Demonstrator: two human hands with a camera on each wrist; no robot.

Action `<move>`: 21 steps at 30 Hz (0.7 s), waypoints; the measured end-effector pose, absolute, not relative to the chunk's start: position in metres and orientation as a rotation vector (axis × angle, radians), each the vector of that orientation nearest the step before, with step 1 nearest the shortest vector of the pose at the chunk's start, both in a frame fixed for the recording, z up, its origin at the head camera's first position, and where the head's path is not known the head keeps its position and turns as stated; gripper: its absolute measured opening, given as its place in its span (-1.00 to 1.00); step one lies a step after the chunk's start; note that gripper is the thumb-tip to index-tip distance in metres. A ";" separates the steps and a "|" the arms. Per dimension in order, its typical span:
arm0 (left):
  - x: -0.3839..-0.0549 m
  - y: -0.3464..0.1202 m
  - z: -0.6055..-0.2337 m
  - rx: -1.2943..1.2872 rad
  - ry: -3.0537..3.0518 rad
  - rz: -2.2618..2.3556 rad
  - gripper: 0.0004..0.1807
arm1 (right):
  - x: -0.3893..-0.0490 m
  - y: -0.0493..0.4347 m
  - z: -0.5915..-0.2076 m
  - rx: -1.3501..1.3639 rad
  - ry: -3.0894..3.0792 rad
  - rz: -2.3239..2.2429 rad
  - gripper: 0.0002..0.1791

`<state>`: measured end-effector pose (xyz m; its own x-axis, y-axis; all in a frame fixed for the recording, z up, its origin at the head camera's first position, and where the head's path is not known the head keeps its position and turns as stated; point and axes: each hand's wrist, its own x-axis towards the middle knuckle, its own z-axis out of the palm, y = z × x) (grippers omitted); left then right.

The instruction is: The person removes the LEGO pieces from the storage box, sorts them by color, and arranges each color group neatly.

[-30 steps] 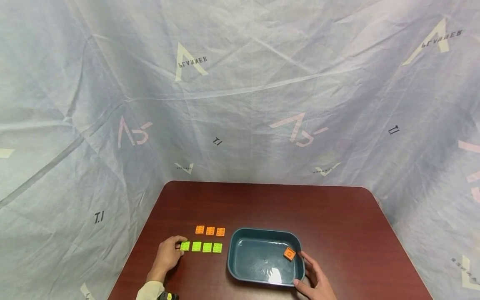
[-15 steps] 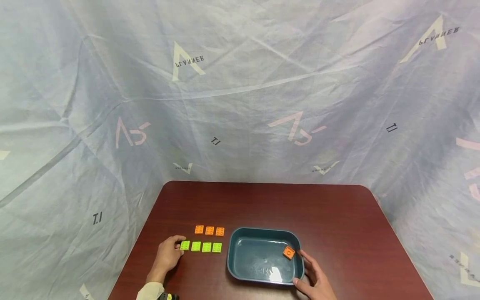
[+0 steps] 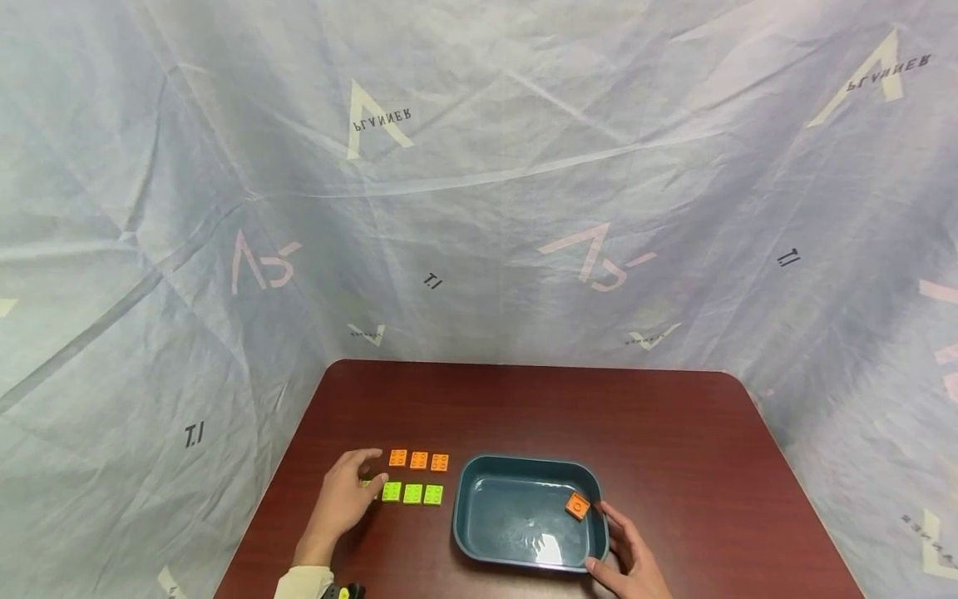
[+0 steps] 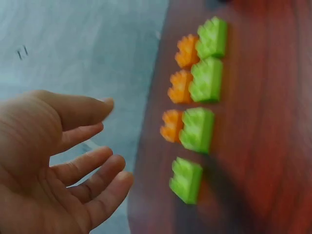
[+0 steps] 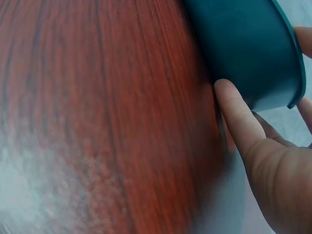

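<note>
My left hand [image 3: 344, 497] hovers over the left end of a row of several green toy bricks [image 3: 412, 494], thumb and fingers spread apart. It partly hides the leftmost green brick in the head view; the left wrist view shows that brick [image 4: 186, 180] standing on the table, apart from the fingers. Behind the green row lie three orange toy bricks [image 3: 419, 460]. With thumb and fingers around its near right corner, my right hand [image 3: 632, 556] holds a dark teal plastic tray [image 3: 509, 512]. One orange brick [image 3: 577, 507] lies inside the tray, near its right wall.
Everything stands on a reddish-brown wooden table [image 3: 554, 408] with rounded far corners. Grey printed sheeting [image 3: 479, 274] hangs behind it and on both sides.
My left hand has let go of the leftmost green brick, lifted and moved slightly away from me and to the right. The right hand and the tray have stayed put.
</note>
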<state>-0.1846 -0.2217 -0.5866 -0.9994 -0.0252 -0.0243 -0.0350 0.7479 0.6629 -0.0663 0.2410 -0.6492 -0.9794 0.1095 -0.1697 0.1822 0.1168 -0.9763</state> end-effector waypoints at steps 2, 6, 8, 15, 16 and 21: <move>-0.184 -0.215 -0.580 -0.026 2.931 1.161 -0.51 | -0.066 0.241 -0.649 0.288 2.310 -2.029 0.01; -0.182 -0.203 -0.569 0.060 2.936 1.241 -0.54 | -0.065 0.240 -0.649 0.257 2.347 -2.020 0.02; -0.183 -0.198 -0.564 0.110 2.939 1.264 -0.54 | -0.066 0.240 -0.649 0.247 2.358 -2.017 0.01; -0.185 -0.179 -0.552 0.176 2.920 1.327 -0.55 | -0.068 0.241 -0.647 0.236 2.348 -2.021 0.01; -0.184 -0.175 -0.551 0.187 2.912 1.338 -0.55 | -0.068 0.241 -0.648 0.235 2.353 -2.024 0.01; -0.180 -0.157 -0.548 0.251 2.860 1.369 -0.56 | -0.066 0.239 -0.648 0.267 2.347 -2.035 -0.02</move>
<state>-0.1803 -0.1566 -0.5478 -0.9868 0.1247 0.1033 0.1587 0.6173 0.7705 -0.0657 0.2389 -0.6481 -0.9850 0.1136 -0.1296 0.1444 0.1336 -0.9805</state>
